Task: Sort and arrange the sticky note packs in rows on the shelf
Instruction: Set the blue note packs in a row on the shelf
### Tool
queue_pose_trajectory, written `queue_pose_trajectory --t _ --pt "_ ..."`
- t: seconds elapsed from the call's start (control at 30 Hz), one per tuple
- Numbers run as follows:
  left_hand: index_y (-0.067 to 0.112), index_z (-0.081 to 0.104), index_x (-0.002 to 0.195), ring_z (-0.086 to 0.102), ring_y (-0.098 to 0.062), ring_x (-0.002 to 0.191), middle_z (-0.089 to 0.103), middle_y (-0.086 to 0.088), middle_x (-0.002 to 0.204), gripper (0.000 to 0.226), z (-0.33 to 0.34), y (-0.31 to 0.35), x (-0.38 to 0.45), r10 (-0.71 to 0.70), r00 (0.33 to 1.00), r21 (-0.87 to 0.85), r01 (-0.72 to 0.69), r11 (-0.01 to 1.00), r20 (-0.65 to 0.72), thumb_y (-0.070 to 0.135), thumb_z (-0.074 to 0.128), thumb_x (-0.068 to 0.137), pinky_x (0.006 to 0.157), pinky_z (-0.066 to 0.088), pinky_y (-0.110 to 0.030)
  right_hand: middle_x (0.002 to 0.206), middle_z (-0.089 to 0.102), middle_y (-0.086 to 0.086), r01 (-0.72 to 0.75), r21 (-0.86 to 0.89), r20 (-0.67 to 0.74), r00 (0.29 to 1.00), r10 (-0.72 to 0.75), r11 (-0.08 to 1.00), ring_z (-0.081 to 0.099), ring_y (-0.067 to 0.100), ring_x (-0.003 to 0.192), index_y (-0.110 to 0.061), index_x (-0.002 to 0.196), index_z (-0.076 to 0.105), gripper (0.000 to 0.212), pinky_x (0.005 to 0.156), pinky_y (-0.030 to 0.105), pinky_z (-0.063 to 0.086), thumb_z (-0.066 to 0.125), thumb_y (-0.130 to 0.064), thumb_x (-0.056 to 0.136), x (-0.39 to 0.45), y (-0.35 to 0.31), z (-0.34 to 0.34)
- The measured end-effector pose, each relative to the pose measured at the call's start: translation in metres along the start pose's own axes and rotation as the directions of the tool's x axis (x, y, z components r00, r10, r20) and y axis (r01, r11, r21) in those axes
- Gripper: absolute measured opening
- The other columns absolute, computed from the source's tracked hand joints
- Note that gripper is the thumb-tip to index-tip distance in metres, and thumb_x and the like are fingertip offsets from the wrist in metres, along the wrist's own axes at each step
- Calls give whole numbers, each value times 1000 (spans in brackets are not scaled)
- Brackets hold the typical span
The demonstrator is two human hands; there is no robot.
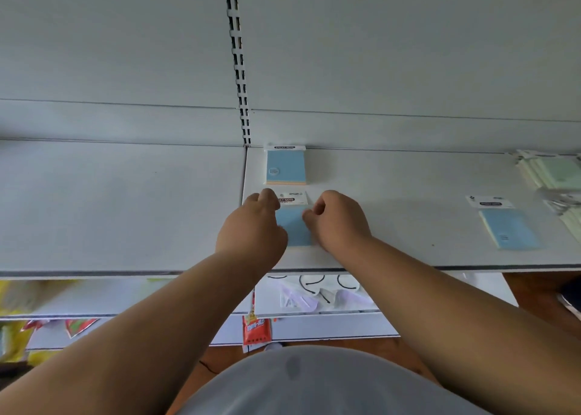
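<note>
**Two hands at a blue sticky note pack on a white shelf**

Left hand point(254, 223), knuckles up, fingers curled down over the left edge of a blue pack point(295, 226); right hand point(338, 218), likewise curled, thumb and fingertips at the pack's right edge. Pack held flat on the shelf point(393, 226) between the two hands, its white header card with a dark "STICKY NOTE" label pointing toward the back panel. Grip beneath the knuckles hidden; contact on both sides plain.

Directly behind, apart from the held pack by a narrow strip of bare shelf: a second blue pack point(286, 166), lying flat, header touching the foot of the back panel point(377, 53), in line with the first so as to form a column running front to back. Just left of both, the seam between two shelf boards and, above it, a slotted upright point(235, 53) rising through the back panel.

Well to the right, a third blue pack point(506, 226), lying flat and turned slightly askew. Beyond it, at the far right edge, a loose heap of pale green packs point(553, 172), overlapping, partly cut off by the frame.

Below the shelf's front lip: lower shelves with blurred yellow packets point(15, 298) at left, hairbands on white cards point(314, 289) at centre, and a red sachet point(256, 329) hanging lower still.
</note>
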State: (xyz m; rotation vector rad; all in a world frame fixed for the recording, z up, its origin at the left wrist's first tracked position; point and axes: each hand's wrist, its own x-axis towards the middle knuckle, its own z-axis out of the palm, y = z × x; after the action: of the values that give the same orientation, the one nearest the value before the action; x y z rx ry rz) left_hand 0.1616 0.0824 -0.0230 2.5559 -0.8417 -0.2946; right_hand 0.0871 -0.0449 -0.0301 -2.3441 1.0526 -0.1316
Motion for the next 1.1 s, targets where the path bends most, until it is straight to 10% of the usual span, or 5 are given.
queue_pose_trajectory --t 0.43,0.8,0.97,1.1 --pt "23 57 108 56 -13 89 63 8 100 28 49 132 0 271 951 -235 -232 944 149 21 57 81 75 43 -26 92 62 -2 -14 2 -234 972 14 1000 56 17 81 -16 94 61 17 69 26 40 65 -31 87 -13 115 -93" --pt "18 62 122 65 -22 100 69 -3 109 40 142 273 4 34 921 -452 158 878 387 18 56 82 94 51 -33 118 55 16 -176 -302 -212 971 114 937 51 35 108 -14 107 66 24 90 35 42 52 -18 88 18 267 -170" --pt "14 52 134 63 -25 106 64 -6 123 51 162 312 5 -21 918 -461 219 860 396 17 54 84 87 49 -26 111 63 12 -182 -52 -145 974 173 982 56 33 105 -15 114 57 32 83 33 43 58 -18 83 29 285 -177" --pt "18 56 75 56 -26 75 65 -1 88 10 163 304 0 -140 950 -502 269 822 280 11 56 81 62 42 -24 116 65 5 -219 262 -148 953 263 940 60 25 105 -14 124 56 42 79 22 38 60 -12 82 31 277 -180"
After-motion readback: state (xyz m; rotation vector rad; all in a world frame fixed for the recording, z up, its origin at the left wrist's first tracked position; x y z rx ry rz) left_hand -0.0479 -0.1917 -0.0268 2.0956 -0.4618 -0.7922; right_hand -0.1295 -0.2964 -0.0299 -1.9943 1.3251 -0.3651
